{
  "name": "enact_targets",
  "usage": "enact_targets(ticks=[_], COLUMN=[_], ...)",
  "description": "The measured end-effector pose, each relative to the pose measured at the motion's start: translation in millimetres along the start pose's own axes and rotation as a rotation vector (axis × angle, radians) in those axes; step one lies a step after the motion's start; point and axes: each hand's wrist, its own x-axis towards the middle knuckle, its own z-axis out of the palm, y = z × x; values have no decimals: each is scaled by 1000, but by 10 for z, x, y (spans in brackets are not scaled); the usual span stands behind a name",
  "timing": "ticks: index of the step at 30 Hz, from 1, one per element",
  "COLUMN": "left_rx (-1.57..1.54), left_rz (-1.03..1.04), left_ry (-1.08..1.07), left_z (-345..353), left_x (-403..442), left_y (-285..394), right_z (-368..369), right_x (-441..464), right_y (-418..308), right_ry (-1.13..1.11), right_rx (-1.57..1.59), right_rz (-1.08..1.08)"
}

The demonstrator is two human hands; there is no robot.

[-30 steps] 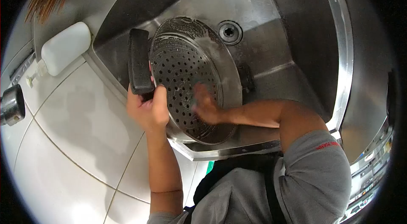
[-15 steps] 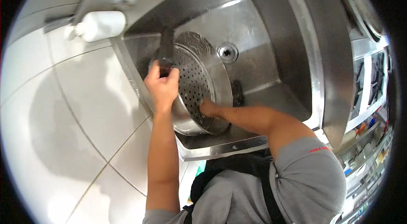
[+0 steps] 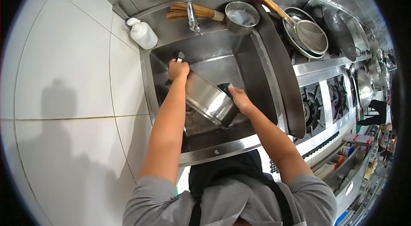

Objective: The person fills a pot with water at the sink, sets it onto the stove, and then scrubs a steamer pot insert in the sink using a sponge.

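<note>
A stainless steel pot (image 3: 210, 100) is tilted on its side in the metal sink (image 3: 218, 67), its shiny outer wall facing up. At the pot's upper left end, my left hand (image 3: 179, 68) is closed around a handle (image 3: 180, 56), partly hidden by the fingers. My right hand (image 3: 240, 99) is at the pot's right end, thumb on top, gripping a dark green scouring pad (image 3: 224, 88) against the metal. The pot's inside faces away from view.
Behind the sink are a faucet (image 3: 193, 20), a straw brush (image 3: 201, 11) and a small metal pot (image 3: 242, 17). A white pump bottle (image 3: 143, 34) stands at the left corner. To the right, a strainer (image 3: 311, 36) rests on pans beside gas burners (image 3: 314, 106).
The pot has turned so its outer wall shows instead of its perforated inside. My right hand has come out of the pot to its outer end. The camera view has shifted too.
</note>
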Motion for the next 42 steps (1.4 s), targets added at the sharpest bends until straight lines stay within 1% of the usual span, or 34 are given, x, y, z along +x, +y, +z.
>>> enact_targets(ticks=[2, 3, 5, 6, 7, 9, 10, 12, 13, 14, 15, 16, 17, 18, 19, 20, 21, 22, 23, 24, 25, 26, 27, 29, 30, 32, 33, 34, 35, 36, 37, 39, 40, 42], left_rx=[-205, -206, -452, -187, 91, 130, 128, 346, 347, 568, 780, 728, 728, 660, 592, 592, 503, 416, 417, 317, 220, 133, 138, -104, -94, -222, -213, -272, -333, -329, -336, -424, -429, -333], left_rz=[-206, -213, -235, 113, 461, 1125, 1128, 1082, 1081, 919, 733, 829, 829, 787, 742, 738, 703, 664, 655, 581, 502, 507, 490, 413, 393, 304, 288, 265, 239, 179, 168, 217, 215, 205], left_ry=[-54, -55, 14, 347, 672, 476, 477, -396, -391, -606, -817, -809, -798, -806, -816, -810, -758, -711, -714, -666, -619, -545, -548, -272, -276, -143, -143, -83, -23, -54, -50, 13, 19, 9], left_z=[-83, -73, -38, -56, -110, -582, -559, -507, -477, -442, -420, -378, -363, -346, -330, -317, -300, -298, -295, -299, -295, -248, -202, -123, -93, -64, -28, 23, 54, 35, 84, 166, 139, 107], left_x=[5, -31, -112, -278, -499, -939, -979, -1023, -1023, -1042, -1064, -1073, -1114, -1182, -1238, -1271, -1291, -1326, -1355, -1374, -1405, -1418, -1405, -1447, -1466, -1497, -1448, -1431, -1461, -1464, -1452, -1393, -1373, -1365], left_y=[5, -76, -212, -247, -278, 32, 40, 63, 177, 341, 413, 354, 330, 297, 246, 170, 90, 7, -78, -145, -229, -337, -420, -600, -628, -655, -655, -657, -677, -632, -634, -625, -570, -480], right_z=[-30, -51, -115, -144, -203, -398, -503, -680, -703, -720, -854, -865, -919, -984, -1064, -1100, -1148, -1159, -1151, -1164, -1165, -1157, -1118, -1084, -1145, -1191, -1100, -1043, -1021, -993, -977, -921, -977, -1052], right_x=[-275, -318, -311, -264, -158, 47, 87, 223, 169, 151, 392, 368, 417, 429, 618, 701, 840, 926, 1013, 1210, 1431, 1653, 1836, 2331, 2648, 3186, 3184, 3037, 2899, 2744, 2625, 2445, 2533, 2565], right_y=[-221, -259, -383, -418, -418, -353, -414, -621, -886, -1148, -1283, -1602, -1923, -2267, -2459, -2705, -2881, -3037, -3168, -3206, -3174, -3147, -3148, -2943, -2778, -2384, -2389, -2459, -2526, -2599, -2649, -2729, -2733, -2806], right_ry=[21, 18, 117, 100, 105, -79, -76, -283, -256, -233, -270, -160, 2, 83, 149, 279, 313, 311, 304, 296, 169, 38, 61, 81, 59, 310, 290, 278, 245, 211, 203, 211, 210, 200], right_rx=[-325, -329, -727, -731, -728, -718, -717, -904, -864, -822, -717, -614, -680, -715, -615, -681, -687, -822, -957, -958, -970, -980, -1012, -1411, -1409, -1577, -1576, -1549, -1605, -1660, -1671, -1666, -1671, -1305], right_rz=[-312, -307, -405, -310, -320, -584, -586, -556, -487, -414, -640, -811, -806, -802, -922, -928, -918, -824, -725, -721, -653, -585, -413, -447, -438, -488, -484, -405, -416, -429, -431, -556, -563, -813])
